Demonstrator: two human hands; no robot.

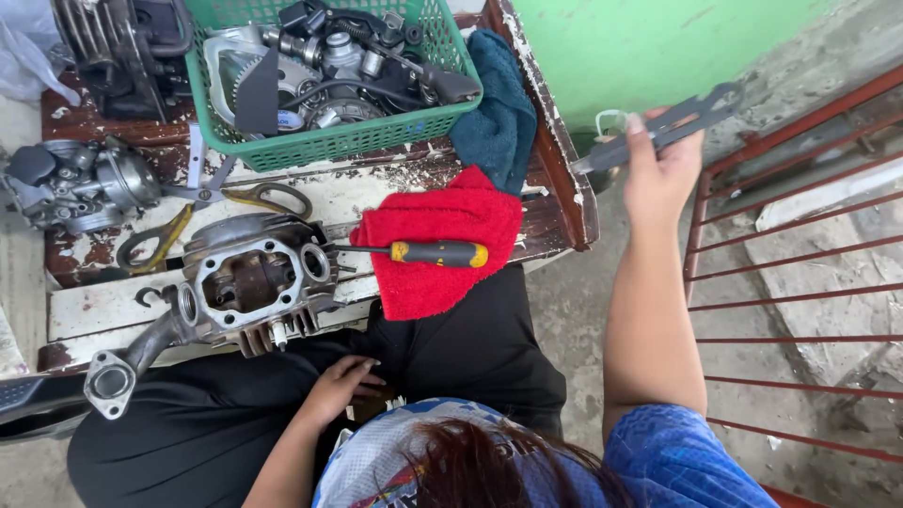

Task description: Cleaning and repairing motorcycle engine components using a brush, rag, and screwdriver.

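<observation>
My right hand [658, 169] is raised out to the right past the bench corner, shut on a flat grey metal tool [673, 127] that points up and to the right. My left hand [340, 386] rests on my lap on black trousers, fingers loosely bent, holding nothing I can make out. It lies just below a grey engine cylinder head [249, 282] that sits at the bench's front edge. A screwdriver with a yellow and black handle [437, 253] lies on a red cloth [433, 292] beside the cylinder head.
A green plastic basket [329, 141] of engine parts stands at the back of the worn wooden bench [103, 306]. A teal cloth [499, 113], yellow-handled shears [169, 235], a carburettor [75, 183] and an engine block [113, 47] surround it. A red metal railing [800, 282] stands at right.
</observation>
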